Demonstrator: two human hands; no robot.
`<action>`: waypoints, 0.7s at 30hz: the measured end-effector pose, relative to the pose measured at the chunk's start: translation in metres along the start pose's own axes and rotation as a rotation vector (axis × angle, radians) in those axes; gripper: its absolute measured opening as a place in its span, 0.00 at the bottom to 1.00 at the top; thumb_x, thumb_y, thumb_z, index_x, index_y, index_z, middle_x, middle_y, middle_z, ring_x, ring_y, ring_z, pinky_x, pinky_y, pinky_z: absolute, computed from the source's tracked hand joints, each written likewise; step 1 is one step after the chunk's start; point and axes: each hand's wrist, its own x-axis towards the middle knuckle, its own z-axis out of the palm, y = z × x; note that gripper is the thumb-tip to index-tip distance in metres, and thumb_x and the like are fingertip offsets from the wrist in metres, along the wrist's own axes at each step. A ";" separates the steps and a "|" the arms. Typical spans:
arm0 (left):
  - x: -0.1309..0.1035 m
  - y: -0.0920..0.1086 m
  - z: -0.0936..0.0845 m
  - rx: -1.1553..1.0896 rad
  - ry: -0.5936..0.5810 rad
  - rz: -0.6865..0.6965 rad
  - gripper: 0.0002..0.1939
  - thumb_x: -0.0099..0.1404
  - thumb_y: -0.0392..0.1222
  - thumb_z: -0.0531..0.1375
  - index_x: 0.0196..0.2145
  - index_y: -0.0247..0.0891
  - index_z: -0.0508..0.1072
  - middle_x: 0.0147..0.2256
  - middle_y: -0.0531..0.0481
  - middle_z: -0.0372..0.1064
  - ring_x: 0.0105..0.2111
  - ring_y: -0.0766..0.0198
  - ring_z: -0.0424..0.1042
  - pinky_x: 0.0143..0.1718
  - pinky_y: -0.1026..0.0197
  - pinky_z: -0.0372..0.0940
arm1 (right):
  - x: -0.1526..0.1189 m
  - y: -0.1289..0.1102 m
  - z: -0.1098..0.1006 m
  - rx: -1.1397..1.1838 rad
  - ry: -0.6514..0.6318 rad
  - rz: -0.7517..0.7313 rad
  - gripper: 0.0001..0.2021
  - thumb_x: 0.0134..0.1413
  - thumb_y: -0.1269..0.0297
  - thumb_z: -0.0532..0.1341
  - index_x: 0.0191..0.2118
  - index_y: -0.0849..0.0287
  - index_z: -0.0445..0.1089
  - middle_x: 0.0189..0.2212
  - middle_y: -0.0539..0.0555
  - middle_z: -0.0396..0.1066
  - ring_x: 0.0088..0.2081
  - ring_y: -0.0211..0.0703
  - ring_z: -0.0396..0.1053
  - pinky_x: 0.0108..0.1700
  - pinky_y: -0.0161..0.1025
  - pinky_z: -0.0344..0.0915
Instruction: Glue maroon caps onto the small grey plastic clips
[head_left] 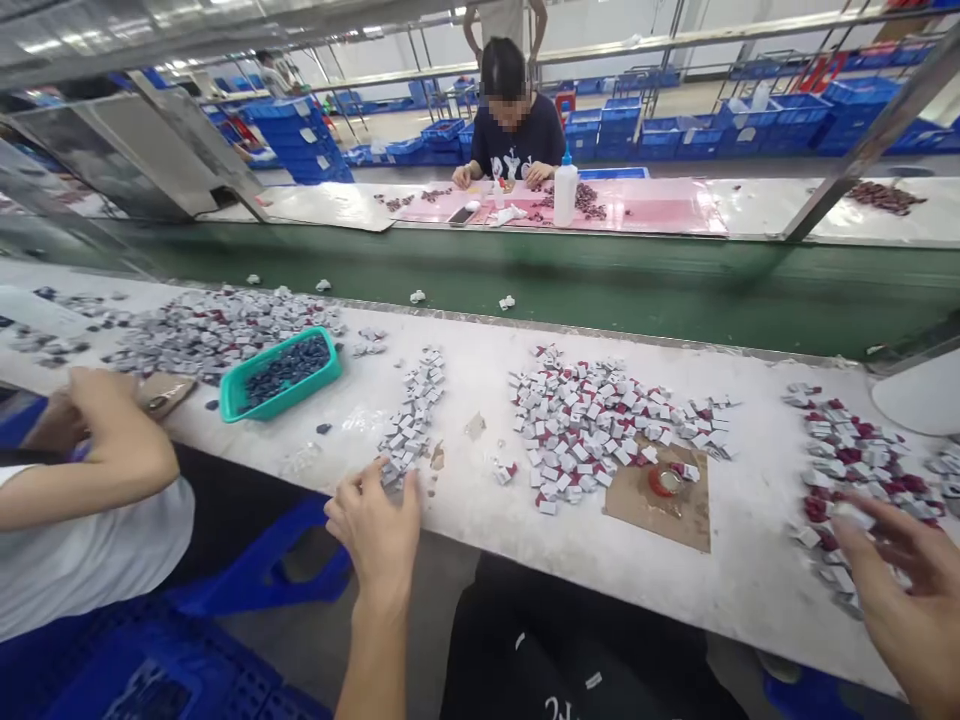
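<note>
My left hand (379, 530) is at the near end of a narrow row of small white pieces (416, 405), its thumb and fingers apart and fingertips touching or just over the nearest ones. At the right edge, my right hand (904, 590) is over a heap of small white and dark red pieces (847, 450). A small white piece (853, 516) shows between its thumb and forefinger. Between my hands lies a larger heap of white and dark red pieces (577, 420). Beside it, a small round red container (664, 481) stands on a brown cardboard square (645, 520).
A teal tray (334, 368) of dark pieces stands left, near a co-worker's arm (124, 440). Another heap (217, 325) lies behind it. A green belt (450, 265) runs beyond the table (480, 560). Across it, another person (517, 130) sits by a white bottle (565, 195).
</note>
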 end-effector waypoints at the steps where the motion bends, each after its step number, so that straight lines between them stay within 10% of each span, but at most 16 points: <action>1: 0.001 -0.003 0.001 -0.015 -0.004 0.015 0.25 0.78 0.52 0.59 0.61 0.31 0.81 0.58 0.25 0.71 0.61 0.26 0.69 0.65 0.23 0.66 | -0.011 0.002 -0.002 0.029 -0.030 0.032 0.17 0.62 0.31 0.66 0.52 0.22 0.84 0.51 0.66 0.86 0.49 0.77 0.86 0.36 0.71 0.75; 12: 0.000 -0.004 0.023 -0.249 -0.037 0.191 0.11 0.74 0.41 0.59 0.49 0.40 0.80 0.52 0.34 0.73 0.57 0.37 0.76 0.66 0.36 0.72 | -0.062 0.008 0.011 0.106 -0.278 0.143 0.25 0.48 0.35 0.72 0.43 0.48 0.89 0.35 0.59 0.88 0.27 0.58 0.80 0.28 0.50 0.76; 21: -0.022 0.025 0.036 -0.407 -0.131 0.340 0.12 0.77 0.45 0.59 0.53 0.43 0.78 0.51 0.38 0.78 0.52 0.46 0.80 0.62 0.43 0.77 | -0.063 0.004 0.025 0.122 -0.214 -0.014 0.20 0.61 0.39 0.69 0.45 0.48 0.87 0.47 0.60 0.87 0.39 0.60 0.83 0.38 0.52 0.78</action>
